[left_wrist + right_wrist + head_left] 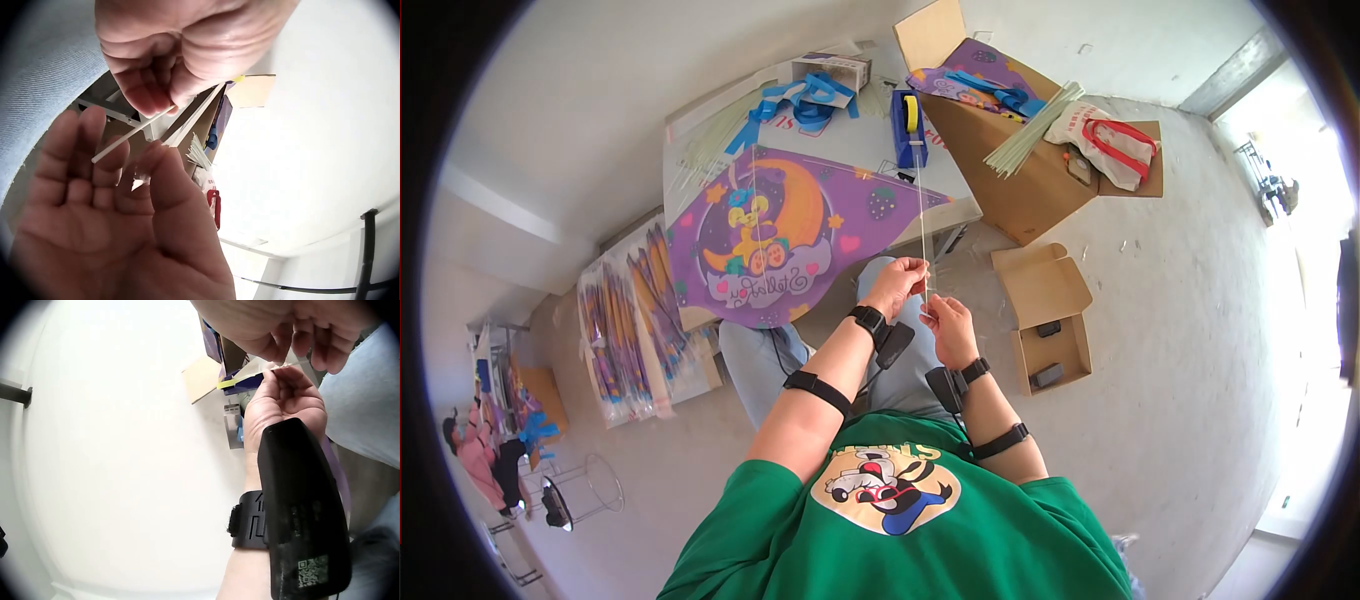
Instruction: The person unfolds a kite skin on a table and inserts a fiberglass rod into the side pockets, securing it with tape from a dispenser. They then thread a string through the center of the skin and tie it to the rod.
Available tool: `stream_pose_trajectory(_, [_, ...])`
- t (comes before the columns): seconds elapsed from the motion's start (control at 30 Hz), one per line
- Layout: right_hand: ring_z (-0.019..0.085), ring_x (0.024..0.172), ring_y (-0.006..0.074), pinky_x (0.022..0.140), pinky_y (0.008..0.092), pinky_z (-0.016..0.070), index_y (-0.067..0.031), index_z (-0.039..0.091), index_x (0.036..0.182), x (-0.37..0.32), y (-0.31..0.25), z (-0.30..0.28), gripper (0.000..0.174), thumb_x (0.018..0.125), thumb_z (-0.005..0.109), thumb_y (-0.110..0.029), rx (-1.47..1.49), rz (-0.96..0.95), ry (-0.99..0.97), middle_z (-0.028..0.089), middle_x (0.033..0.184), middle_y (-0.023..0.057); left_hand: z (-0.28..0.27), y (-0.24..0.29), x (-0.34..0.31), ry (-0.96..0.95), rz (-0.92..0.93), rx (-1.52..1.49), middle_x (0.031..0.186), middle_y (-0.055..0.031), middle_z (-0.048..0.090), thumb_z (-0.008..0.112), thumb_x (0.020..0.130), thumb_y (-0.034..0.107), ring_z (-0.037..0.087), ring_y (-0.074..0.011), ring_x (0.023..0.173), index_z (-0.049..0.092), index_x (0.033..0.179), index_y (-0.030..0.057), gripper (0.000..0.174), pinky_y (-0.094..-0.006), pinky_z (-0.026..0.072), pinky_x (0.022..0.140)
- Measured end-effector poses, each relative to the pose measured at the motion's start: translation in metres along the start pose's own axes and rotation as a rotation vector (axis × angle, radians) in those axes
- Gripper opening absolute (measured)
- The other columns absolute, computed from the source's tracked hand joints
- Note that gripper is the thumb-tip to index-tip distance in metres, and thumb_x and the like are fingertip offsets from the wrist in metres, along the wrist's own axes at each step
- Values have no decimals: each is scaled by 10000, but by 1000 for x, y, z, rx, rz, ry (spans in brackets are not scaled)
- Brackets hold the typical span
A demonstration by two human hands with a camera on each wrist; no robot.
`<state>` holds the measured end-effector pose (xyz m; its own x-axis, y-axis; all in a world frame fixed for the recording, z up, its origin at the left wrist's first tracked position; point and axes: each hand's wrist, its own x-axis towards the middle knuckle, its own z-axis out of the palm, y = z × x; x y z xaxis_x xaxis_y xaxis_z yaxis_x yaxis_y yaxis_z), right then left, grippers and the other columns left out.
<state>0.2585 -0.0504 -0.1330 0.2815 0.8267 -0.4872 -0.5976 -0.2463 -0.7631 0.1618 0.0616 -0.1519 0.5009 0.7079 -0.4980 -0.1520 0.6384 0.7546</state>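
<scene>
In the head view, my left hand [895,288] and right hand [952,330] meet close together above the lap. The left hand pinches a thin white rod [128,136], whose free end points down past the right hand's fingers. Between thumb and forefinger, the right hand holds the end of a pale, narrow strip of tape [194,122]. This strip runs from a blue tape dispenser [909,145] with a yellow roll on the table. A purple kite sheet [840,205], printed with a crescent moon and a cartoon figure, spreads from the table over the legs.
Blue ribbon [805,100] lies at the table's back. A large cardboard box [1010,205] carries pale sticks [1032,132] and a white bag [1090,130]. On the floor at right sits an open small carton [1025,350]. Bagged kites [615,330] lie left; another person [480,455] is far left.
</scene>
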Motion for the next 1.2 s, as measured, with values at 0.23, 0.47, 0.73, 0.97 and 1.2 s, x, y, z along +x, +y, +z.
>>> stream_pose_trajectory(0.23, [584, 832, 153, 759, 293, 485, -3, 565, 917, -2, -3, 2, 164, 932, 545, -165, -20, -4, 17, 589, 865, 59, 4, 4, 4, 13, 12, -25, 865, -11, 607, 616, 898, 128, 568, -96, 766, 587, 1013, 52, 140, -229, 489, 721])
stream_pose_trajectory(0.47, [582, 843, 146, 762, 288, 483, -9, 566, 927, -4, -3, 1, 163, 933, 543, -170, -39, -16, 6, 588, 869, 55, 4, 4, 8, -15, 20, -63, 854, -11, 600, 612, 901, 124, 563, -97, 743, 589, 1000, 48, 127, -233, 491, 711])
stream_pose_trajectory(0.73, [581, 844, 143, 766, 295, 484, -19, 568, 911, -4, -2, 2, 147, 928, 549, -164, -59, -21, 10, 584, 867, 49, 1, 4, 11, -30, 8, -101, 818, -7, 598, 622, 896, 131, 560, -94, 699, 589, 980, 48, 123, -236, 495, 690])
stream_pose_trajectory(0.97, [584, 847, 155, 768, 306, 486, -18, 570, 879, -4, -2, 1, 152, 925, 555, -162, -51, -30, 17, 587, 857, 53, -13, 9, 4, 87, 57, 121, 804, 15, 586, 600, 910, 178, 554, -81, 702, 591, 952, 71, 115, -235, 479, 679])
stream_pose_trajectory(1.2, [579, 831, 154, 758, 302, 480, -25, 580, 847, -5, -1, -4, 155, 922, 568, -160, -101, -75, 16, 597, 841, 62, -166, 31, 13, 581, 218, 477, 741, -11, 604, 604, 822, 72, 568, -103, 596, 623, 944, 31, 130, -250, 467, 508])
